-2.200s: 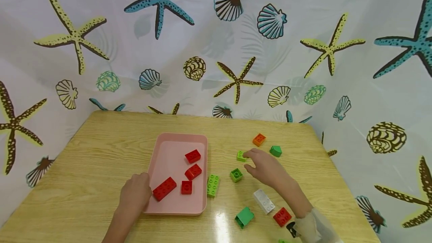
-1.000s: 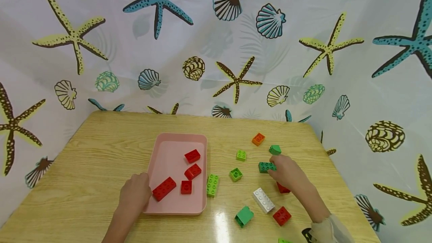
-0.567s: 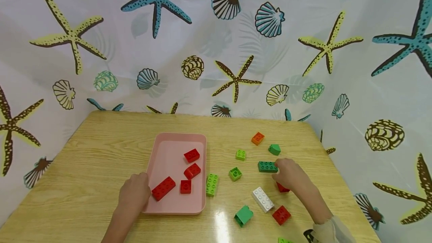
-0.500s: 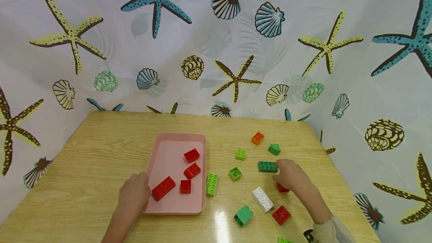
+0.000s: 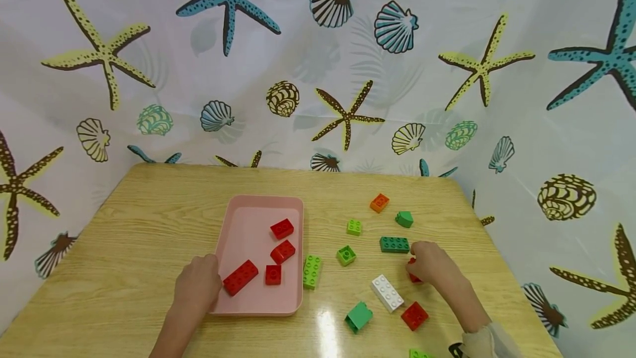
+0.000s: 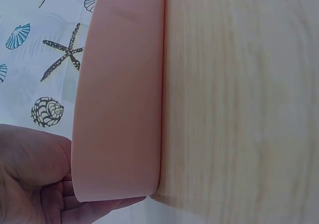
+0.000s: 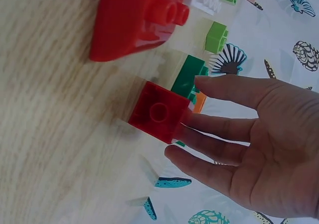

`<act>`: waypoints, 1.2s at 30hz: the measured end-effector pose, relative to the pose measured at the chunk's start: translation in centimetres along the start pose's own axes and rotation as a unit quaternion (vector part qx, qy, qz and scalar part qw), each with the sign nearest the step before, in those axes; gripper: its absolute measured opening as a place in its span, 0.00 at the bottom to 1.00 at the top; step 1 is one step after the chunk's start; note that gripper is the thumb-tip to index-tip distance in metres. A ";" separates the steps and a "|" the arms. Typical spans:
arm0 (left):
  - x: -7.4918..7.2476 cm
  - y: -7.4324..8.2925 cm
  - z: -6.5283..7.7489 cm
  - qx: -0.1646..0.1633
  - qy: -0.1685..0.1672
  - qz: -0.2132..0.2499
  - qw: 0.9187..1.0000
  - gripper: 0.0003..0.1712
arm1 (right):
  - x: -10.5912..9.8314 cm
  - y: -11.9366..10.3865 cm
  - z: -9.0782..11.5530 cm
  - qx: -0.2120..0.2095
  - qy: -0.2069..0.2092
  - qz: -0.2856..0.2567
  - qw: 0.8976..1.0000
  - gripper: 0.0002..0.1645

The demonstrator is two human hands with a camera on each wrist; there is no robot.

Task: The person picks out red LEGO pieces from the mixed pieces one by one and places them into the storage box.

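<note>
The left hand [image 5: 197, 286] grips the left wall of a pink tray [image 5: 260, 309]; in the left wrist view its fingers [image 6: 102, 210] curl round the corner of the tray wall [image 6: 119, 94]. Red toy bricks lie in the tray, one long brick [image 5: 240, 278] close to that hand. The right hand [image 5: 433, 264] is over a small red brick [image 5: 413, 274], partly hidden beneath it. In the right wrist view, the right hand [image 7: 269, 139] has extended fingers at the red brick [image 7: 158, 112], with the thumb apart from it. A dark green brick [image 5: 395, 245] lies beside this hand.
Around the right hand are a white brick [image 5: 387, 293], a red brick [image 5: 414, 316], a green brick [image 5: 359, 317], a green pointed brick [image 5: 404, 219] and an orange brick [image 5: 380, 203]. Light green bricks [image 5: 312, 272] lie right of the tray. A patterned curtain [image 5: 298, 59] hangs behind.
The right hand has moved right and towards the body, from by the light green brick, past the dark green brick, to the small red brick. The left hand has stayed on the tray.
</note>
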State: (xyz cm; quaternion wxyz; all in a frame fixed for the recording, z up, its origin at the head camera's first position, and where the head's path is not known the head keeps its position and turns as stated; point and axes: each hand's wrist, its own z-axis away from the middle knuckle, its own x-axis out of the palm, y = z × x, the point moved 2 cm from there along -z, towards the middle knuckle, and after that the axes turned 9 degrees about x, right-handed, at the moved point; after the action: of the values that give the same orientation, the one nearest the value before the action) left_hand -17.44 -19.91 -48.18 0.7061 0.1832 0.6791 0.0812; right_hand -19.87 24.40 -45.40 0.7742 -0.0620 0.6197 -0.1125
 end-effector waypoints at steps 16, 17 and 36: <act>-0.1 0.0 0.0 0.001 0.000 0.003 1.000 0.02 | 1.1 0.7 -0.2 0.014 -0.005 -0.017 1.000 0.07; -0.1 0.0 0.0 0.001 0.000 0.002 1.000 0.02 | 1.1 0.7 -0.2 0.013 -0.004 -0.017 1.000 0.07; -0.1 0.0 0.0 0.000 -0.006 0.006 1.000 0.02 | 0.5 0.4 -0.2 -0.011 0.017 -0.009 1.000 0.07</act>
State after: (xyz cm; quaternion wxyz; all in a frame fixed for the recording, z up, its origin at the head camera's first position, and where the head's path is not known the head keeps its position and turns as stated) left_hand -17.47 -19.94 -48.08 0.7098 0.1878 0.6737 0.0844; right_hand -19.96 24.69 -45.97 0.7620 -0.0746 0.6331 -0.1139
